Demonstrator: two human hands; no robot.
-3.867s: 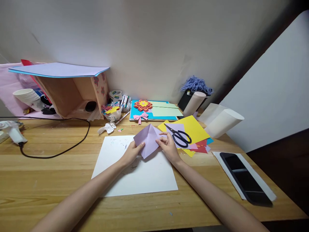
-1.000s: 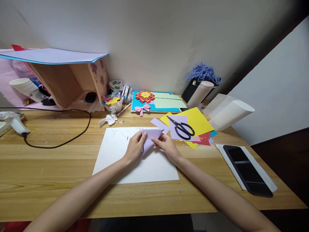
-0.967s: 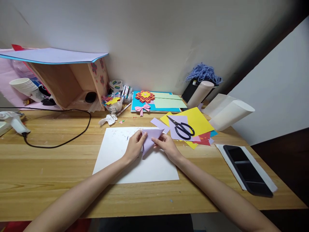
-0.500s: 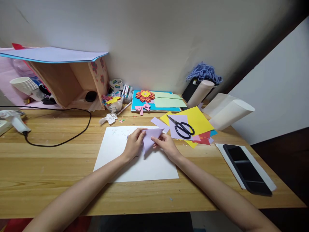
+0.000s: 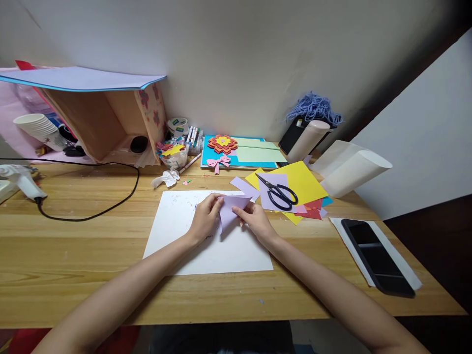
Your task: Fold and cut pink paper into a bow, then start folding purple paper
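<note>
A folded piece of purple paper [image 5: 230, 210], roughly triangular, is held up between my hands. My left hand [image 5: 206, 214] pinches its left edge, thumb on the near side. On the right, my right hand [image 5: 253, 220] grips it with the thumb on its face and the fingers curled behind, partly hidden. Beneath both hands lies a white sheet [image 5: 177, 255] with small dark marks. Black-handled scissors [image 5: 277, 191] rest on coloured paper just beyond my right hand, on top of a yellow sheet [image 5: 306, 179] and a purple square.
A phone [image 5: 378, 258] lies at the right. Behind stand rolled white paper [image 5: 363, 172] and a blue card [image 5: 206, 160] with a paper flower [image 5: 221, 144]. An open cardboard box [image 5: 153, 123] and a corded glue gun [image 5: 24, 182] are at the left.
The hands and the purple paper keep nearly the same pose. The right fingers behind the paper shift slightly, and the whole view moves a little.
</note>
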